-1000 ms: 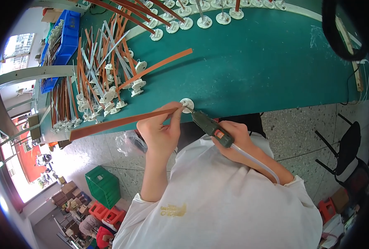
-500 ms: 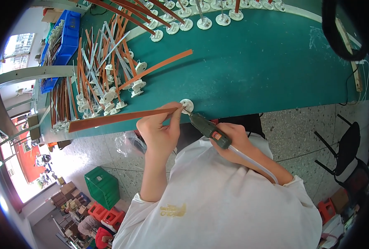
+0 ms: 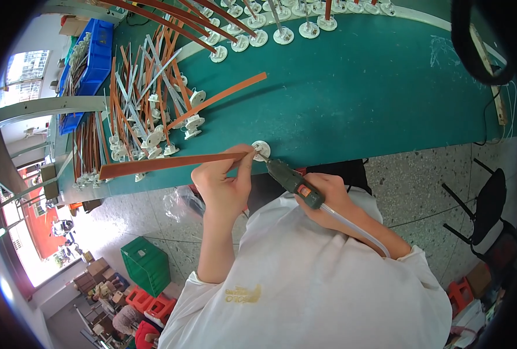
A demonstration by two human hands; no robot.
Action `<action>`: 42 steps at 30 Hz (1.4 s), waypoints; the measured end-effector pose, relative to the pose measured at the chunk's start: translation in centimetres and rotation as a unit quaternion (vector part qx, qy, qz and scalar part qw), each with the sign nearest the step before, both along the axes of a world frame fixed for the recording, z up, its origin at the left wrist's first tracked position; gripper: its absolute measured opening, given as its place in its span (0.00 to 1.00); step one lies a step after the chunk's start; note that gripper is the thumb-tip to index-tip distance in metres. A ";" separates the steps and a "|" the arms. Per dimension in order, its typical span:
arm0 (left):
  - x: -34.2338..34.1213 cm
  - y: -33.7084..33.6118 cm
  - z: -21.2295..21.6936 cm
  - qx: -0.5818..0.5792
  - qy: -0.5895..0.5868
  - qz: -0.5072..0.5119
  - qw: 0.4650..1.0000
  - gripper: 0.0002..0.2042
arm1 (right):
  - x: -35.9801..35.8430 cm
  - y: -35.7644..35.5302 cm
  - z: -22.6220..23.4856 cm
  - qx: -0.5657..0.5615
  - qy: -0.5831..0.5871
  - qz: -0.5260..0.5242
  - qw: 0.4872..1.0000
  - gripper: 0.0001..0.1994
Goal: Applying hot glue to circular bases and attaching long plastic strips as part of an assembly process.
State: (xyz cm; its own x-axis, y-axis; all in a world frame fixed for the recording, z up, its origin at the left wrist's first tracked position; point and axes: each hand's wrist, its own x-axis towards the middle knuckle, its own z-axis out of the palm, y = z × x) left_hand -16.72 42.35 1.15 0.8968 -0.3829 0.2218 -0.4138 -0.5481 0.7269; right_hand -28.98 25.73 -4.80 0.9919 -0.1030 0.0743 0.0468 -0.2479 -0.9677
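Note:
My left hand [image 3: 220, 177] is closed, thumb and fingers pinching a long flat brown strip [image 3: 171, 163] near its right end. This end meets a small round white base [image 3: 261, 150] at the near edge of the green table. My right hand [image 3: 328, 198] is wrapped round a dark green glue gun [image 3: 293, 183] with an orange switch. Its nozzle points up and left and comes close to the white base; whether it touches cannot be seen. A pale, translucent rod [image 3: 354, 228] runs from the gun's back along my right forearm.
A heap of brown and grey strips with white bases [image 3: 153, 110] lies on the table's left; one strip [image 3: 218, 99] juts rightward. Rows of similar upright pieces [image 3: 283, 35] stand at the far edge. Beyond are a blue bin [image 3: 98, 55], green crate [image 3: 145, 264] and black chair [image 3: 488, 206].
Both hands, the strip and the glue gun keep nearly the same positions. The surroundings have shifted slightly in the picture.

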 end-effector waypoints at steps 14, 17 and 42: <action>0.1 0.1 -0.1 -0.012 0.013 -0.004 1.000 0.03 | -0.2 0.0 -0.5 -0.020 -0.004 -0.018 1.000 0.08; 0.3 0.1 0.3 -0.003 0.018 -0.020 1.000 0.03 | -0.1 -0.2 -0.5 -0.026 -0.009 -0.009 1.000 0.08; 2.9 2.5 0.7 -0.062 0.157 -0.064 0.984 0.06 | -0.8 -2.2 0.6 0.064 0.028 -0.006 0.998 0.06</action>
